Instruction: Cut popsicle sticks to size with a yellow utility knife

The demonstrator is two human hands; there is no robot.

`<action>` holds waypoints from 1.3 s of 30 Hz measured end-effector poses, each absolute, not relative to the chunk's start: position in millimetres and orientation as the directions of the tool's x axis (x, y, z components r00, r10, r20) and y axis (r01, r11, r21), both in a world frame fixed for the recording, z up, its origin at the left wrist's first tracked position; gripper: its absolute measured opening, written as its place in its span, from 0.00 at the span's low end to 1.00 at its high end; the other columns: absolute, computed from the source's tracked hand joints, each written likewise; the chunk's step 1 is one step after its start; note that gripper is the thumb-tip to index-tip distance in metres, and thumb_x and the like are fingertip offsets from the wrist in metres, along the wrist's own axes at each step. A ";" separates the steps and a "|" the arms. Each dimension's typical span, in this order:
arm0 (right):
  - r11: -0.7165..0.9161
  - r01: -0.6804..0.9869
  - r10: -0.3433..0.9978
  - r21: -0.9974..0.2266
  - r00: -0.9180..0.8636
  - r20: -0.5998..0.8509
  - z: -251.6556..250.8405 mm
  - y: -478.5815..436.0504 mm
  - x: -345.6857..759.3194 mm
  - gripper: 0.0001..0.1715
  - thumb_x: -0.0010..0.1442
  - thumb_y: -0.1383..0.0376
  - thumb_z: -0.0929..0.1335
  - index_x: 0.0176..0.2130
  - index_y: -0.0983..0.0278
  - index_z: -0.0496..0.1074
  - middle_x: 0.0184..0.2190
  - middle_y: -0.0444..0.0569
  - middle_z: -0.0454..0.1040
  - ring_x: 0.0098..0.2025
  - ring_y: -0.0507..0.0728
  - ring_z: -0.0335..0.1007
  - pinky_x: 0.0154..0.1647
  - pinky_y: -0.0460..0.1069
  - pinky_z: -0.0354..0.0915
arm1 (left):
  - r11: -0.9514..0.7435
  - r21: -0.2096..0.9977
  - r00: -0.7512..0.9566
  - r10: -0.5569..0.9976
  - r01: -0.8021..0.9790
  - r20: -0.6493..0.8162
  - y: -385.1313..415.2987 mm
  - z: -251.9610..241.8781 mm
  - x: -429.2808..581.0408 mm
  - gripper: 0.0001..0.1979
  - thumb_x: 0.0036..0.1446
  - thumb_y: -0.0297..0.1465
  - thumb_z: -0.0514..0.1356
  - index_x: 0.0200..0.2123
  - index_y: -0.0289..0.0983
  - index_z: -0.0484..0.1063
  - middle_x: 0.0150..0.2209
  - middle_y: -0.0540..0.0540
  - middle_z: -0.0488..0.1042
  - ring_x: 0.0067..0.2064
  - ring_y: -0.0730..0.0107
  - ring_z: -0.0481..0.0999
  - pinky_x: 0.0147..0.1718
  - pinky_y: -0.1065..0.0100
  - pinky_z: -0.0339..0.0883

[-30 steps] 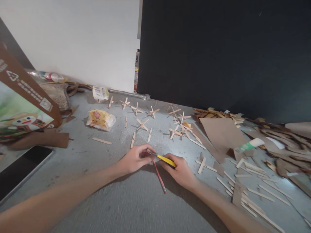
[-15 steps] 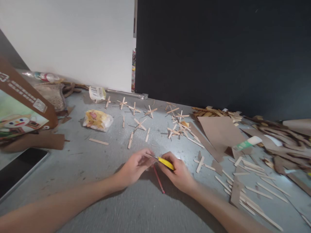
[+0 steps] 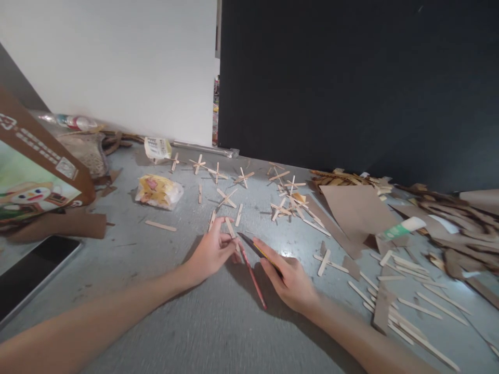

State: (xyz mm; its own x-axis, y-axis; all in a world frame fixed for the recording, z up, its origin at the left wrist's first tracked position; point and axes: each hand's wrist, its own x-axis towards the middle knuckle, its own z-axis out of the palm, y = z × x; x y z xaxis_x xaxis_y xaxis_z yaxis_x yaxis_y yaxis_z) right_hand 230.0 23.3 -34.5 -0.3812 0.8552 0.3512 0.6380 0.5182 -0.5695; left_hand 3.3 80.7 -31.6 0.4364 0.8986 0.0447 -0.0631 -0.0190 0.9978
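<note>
The wooden stick [image 3: 230, 227] sits by the upper end of the pencil [image 3: 255, 284], pinched in the nearly closed fingers of the left hand [image 3: 210, 252]. Right of the pencil, the right hand [image 3: 291, 278] curls around a cutter [image 3: 251, 246], tip just beside the stick. I'd judge knife work in hand; any cut calls for steadying the stick. Crossed sticks [image 3: 226, 198] lie beyond the pencil.
</note>
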 end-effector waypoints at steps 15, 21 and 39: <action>0.558 0.637 0.830 -0.531 -0.421 0.367 -36.7 24.4 229.0 0.28 0.76 0.64 0.57 0.71 0.62 0.65 0.30 0.47 0.80 0.25 0.50 0.72 0.31 0.43 0.67 | -0.124 0.985 0.435 0.898 0.116 0.062 76.0 -25.4 4.0 0.22 0.66 0.39 0.56 0.58 0.37 0.55 0.31 0.47 0.81 0.29 0.64 0.81 0.29 0.64 0.75; 0.573 0.628 0.819 -0.527 -0.418 0.393 -36.5 24.1 228.4 0.28 0.76 0.64 0.58 0.69 0.63 0.67 0.27 0.45 0.79 0.24 0.51 0.72 0.29 0.43 0.67 | -0.325 0.887 0.381 0.905 0.327 0.191 76.9 -30.1 0.9 0.12 0.67 0.35 0.55 0.51 0.39 0.64 0.35 0.47 0.81 0.37 0.63 0.83 0.41 0.59 0.76; 0.502 0.570 0.865 -0.650 -0.313 0.393 -36.2 24.0 229.4 0.28 0.75 0.64 0.60 0.70 0.59 0.65 0.55 0.51 0.81 0.37 0.52 0.83 0.42 0.44 0.76 | -0.473 0.709 0.323 0.880 0.523 0.348 86.9 -40.9 -4.0 0.08 0.69 0.30 0.53 0.35 0.38 0.67 0.36 0.46 0.73 0.42 0.61 0.74 0.46 0.58 0.70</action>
